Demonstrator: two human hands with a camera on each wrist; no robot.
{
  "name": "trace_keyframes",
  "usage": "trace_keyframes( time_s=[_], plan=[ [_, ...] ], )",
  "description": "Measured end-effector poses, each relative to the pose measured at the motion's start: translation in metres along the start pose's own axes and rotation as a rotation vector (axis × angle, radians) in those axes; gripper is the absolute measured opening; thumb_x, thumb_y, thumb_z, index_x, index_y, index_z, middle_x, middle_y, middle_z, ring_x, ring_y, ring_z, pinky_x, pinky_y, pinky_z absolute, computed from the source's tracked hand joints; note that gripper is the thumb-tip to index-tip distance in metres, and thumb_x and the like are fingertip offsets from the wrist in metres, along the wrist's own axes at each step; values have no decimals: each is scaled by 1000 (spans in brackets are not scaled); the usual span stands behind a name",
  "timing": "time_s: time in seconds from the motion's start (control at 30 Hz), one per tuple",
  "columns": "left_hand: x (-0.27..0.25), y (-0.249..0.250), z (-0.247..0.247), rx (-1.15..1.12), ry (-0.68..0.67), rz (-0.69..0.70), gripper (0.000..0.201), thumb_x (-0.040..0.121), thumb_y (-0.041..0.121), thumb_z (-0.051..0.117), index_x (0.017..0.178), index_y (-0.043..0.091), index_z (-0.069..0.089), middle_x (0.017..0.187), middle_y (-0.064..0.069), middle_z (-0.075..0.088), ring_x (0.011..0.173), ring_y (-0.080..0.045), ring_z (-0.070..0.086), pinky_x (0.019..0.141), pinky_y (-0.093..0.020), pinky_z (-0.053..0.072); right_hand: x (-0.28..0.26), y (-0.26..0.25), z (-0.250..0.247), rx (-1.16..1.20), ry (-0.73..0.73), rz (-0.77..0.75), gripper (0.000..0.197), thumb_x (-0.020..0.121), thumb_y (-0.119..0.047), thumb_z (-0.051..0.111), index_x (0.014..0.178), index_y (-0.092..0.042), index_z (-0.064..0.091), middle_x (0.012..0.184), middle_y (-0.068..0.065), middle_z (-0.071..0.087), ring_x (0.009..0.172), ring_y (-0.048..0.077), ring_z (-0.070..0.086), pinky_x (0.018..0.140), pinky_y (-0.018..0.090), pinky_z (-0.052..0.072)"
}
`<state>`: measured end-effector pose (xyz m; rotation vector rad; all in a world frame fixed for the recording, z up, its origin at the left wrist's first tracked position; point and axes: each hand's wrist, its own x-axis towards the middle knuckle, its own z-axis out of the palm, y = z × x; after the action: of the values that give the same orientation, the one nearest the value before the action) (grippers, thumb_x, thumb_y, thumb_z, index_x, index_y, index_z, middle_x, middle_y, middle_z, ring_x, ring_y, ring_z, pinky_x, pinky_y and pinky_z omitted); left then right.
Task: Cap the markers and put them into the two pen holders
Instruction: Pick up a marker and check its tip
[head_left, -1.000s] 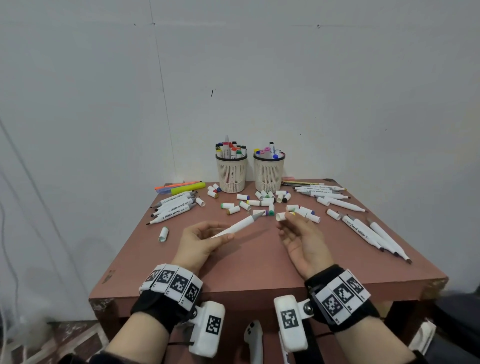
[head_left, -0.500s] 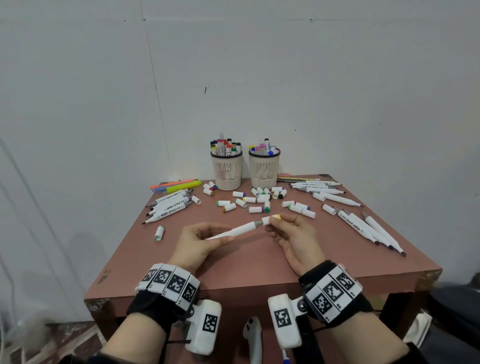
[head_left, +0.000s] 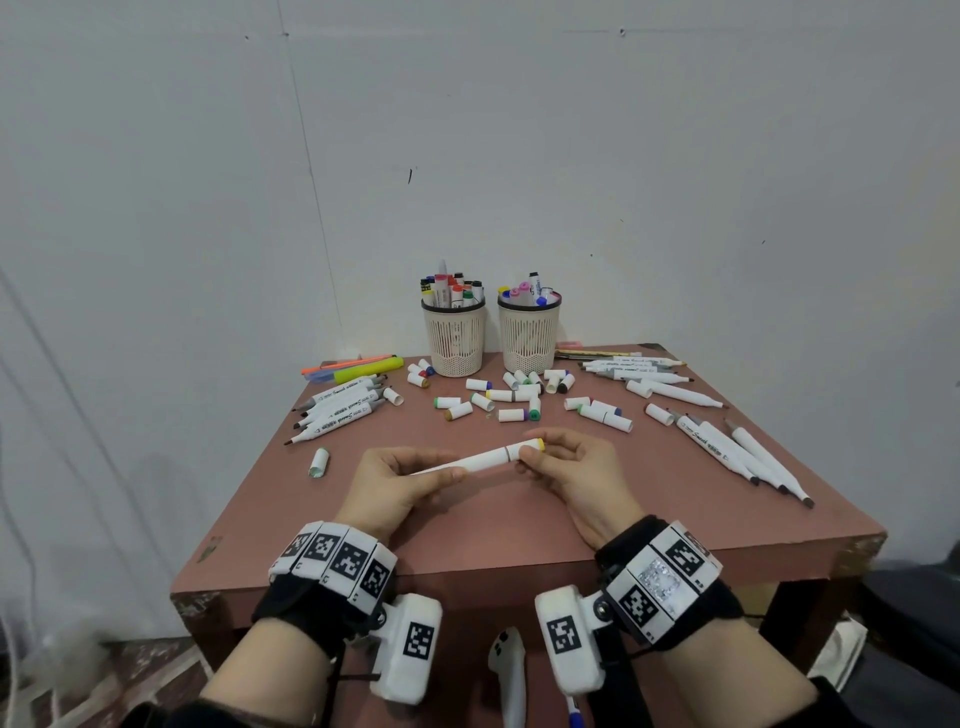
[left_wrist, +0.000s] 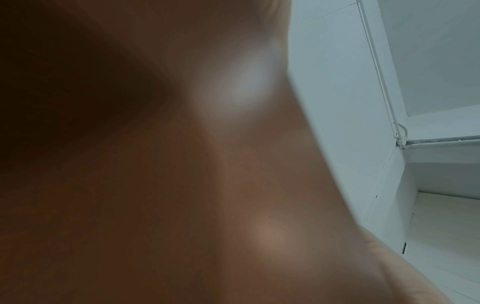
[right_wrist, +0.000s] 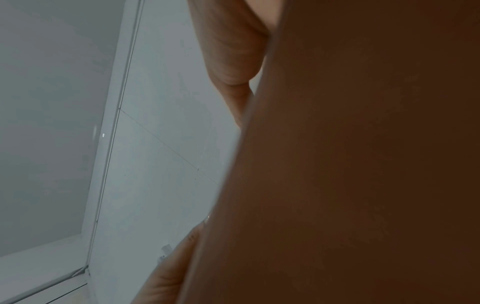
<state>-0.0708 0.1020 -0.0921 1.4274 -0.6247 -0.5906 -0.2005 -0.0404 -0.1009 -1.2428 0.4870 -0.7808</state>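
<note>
— So, what do the hands have?
— Both grip one white marker (head_left: 483, 459), held level above the table (head_left: 519, 525). The left hand (head_left: 397, 486) curls round its barrel; the right hand (head_left: 576, 467) pinches the yellow-tipped cap (head_left: 527, 448) seated on its other end.
— Where is that against the two pen holders (head_left: 491, 338)?
— Nearer the person than the holders — these stand at the table's far edge, both with markers in them.
— And between?
— Loose caps (head_left: 514, 397) lie just in front of the holders; uncapped markers (head_left: 343, 408) lie left of them, and more to the right. Both wrist views are blurred skin.
</note>
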Motion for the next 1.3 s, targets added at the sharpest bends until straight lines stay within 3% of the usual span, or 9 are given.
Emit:
trace_keyframes(
  time_s=[0.4,0.7,0.9,1.07,1.17,1.3],
  plan=[
    [3,-2,-2,85,-15,-15,16,71,-2,75,86,-2,71,45,-2,57,35,-7,44,37,-15,39,-2,-3,-4,-221,-115,18,22,81,13,62,80,-9,68,71,10,67,60,17,64,66,22,57],
    [0,0,1,74,23,5,14,69,4,78,82,5,73,69,-18,62,42,-7,46,40,-17,40,-2,-5,-2,-140,-100,7,21,84,12,60,85,-7,68,70,10,67,59,16,63,65,23,56],
    [-6,10,12,57,43,4,14,72,-1,76,84,1,71,54,-5,63,39,-6,46,38,-14,38,-3,-5,-1,-166,-49,-52,21,90,9,53,87,-9,64,74,11,64,57,11,59,61,20,51],
    [-8,25,6,129,12,40,12,72,1,76,82,4,71,64,-6,68,52,-10,54,48,-15,44,-9,-11,2,-185,-8,-113,24,91,8,51,89,-14,61,74,6,65,58,4,61,62,17,51],
    [-7,47,-6,243,14,97,10,71,5,79,77,8,73,59,-2,66,53,-7,57,56,-16,49,-15,-13,6,-186,8,-125,19,90,7,53,92,-10,61,77,9,66,63,10,61,63,17,51],
    [5,83,-26,376,-31,173,12,68,8,81,78,11,74,59,-3,65,58,-13,55,60,-18,48,-24,-33,21,-161,-2,-219,21,88,8,57,91,-11,63,82,13,67,66,14,63,65,17,53]
  ],
)
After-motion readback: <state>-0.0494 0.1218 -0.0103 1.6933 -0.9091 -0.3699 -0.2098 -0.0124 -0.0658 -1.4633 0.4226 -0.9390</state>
